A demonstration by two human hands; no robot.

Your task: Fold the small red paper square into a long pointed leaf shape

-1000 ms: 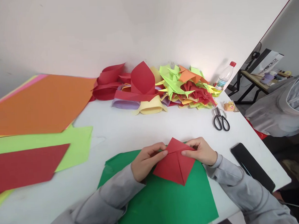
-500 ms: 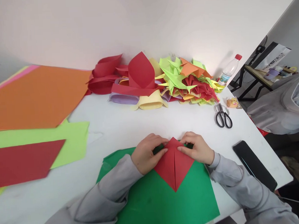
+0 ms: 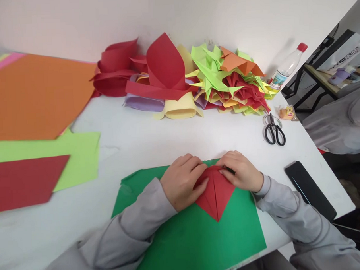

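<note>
1. Head view: I see a pale wall (image 3: 73, 20) behind a white table (image 3: 138, 140).
2. At the table's near edge lies a green sheet (image 3: 185, 246).
3. Beyond the table, far right, a bag (image 3: 347, 50) bears dark lettering I cannot read reliably.
4. Over the green sheet, the left hand (image 3: 185, 182) and right hand (image 3: 241, 171) pinch the far part of a folded red paper (image 3: 216, 201), its lowest corner pointing near.
5. Far right, a bottle (image 3: 288, 66) wears a bluish label, too small for me to read.
6. Nearer, a packet (image 3: 287, 113) shows a red mark.
</note>
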